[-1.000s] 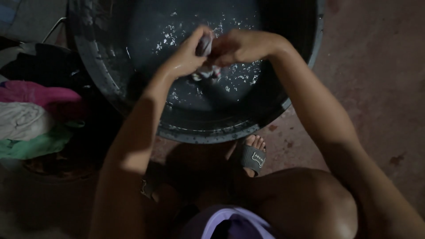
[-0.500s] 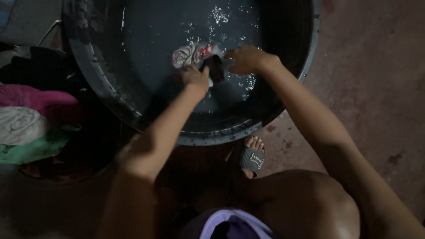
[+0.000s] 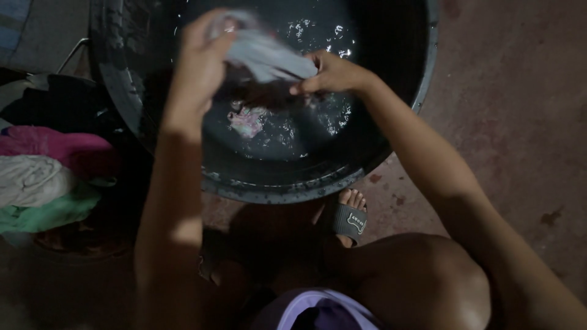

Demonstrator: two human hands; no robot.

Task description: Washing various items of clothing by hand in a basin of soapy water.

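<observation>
Both hands are clamped on a pale wet cloth (image 3: 266, 55), which is stretched between them above the dark wash basin (image 3: 422, 91). Its long axis is laid from upper left to lower right: the upper end is bunched in the left hand (image 3: 205, 58), the lower end is pinched by the right hand (image 3: 333, 73). The cloth is blurred, so its folds cannot be told. Below it, a small light garment (image 3: 247, 119) is seen in the sudsy water. A heap of pink, white and green laundry (image 3: 46, 177) is piled left of the basin. A sandalled foot (image 3: 348, 217) is planted just beside the near rim.
</observation>
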